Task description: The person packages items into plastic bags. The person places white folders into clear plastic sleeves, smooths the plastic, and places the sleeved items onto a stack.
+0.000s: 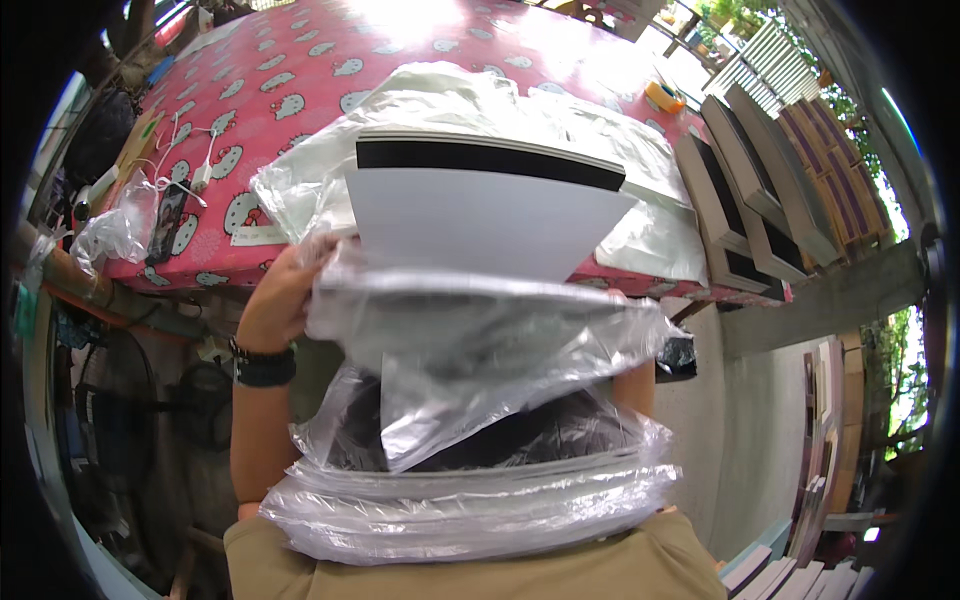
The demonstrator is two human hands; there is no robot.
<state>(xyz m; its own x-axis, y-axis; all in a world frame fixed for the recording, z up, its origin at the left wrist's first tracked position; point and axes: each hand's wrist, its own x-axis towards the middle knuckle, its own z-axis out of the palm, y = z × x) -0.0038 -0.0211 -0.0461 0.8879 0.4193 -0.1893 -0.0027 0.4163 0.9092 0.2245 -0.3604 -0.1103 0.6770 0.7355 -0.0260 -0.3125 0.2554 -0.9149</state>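
Observation:
A clear plastic bag (pixel 480 320) stretches across in front of me between my two hands. My left hand (pixel 295 285) is closed on its left end, the fingers partly covered by the film. My right hand (pixel 618 294) is mostly hidden behind the bag's right end; only a bit of finger shows at its top edge. Just beyond the bag, a white board-like block with a black band (pixel 490 190) stands at the table edge, its pale face toward me. A stack of clear plastic bags (pixel 470 510) rests against my body, below the held one.
More plastic bags (pixel 420 105) lie on the pink patterned tablecloth (pixel 290 80). An orange tape roll (pixel 664 97) sits at the far right. Black-banded white blocks (pixel 715 190) stack on the right. White cables (pixel 180 165) and crumpled plastic (pixel 120 225) lie at left.

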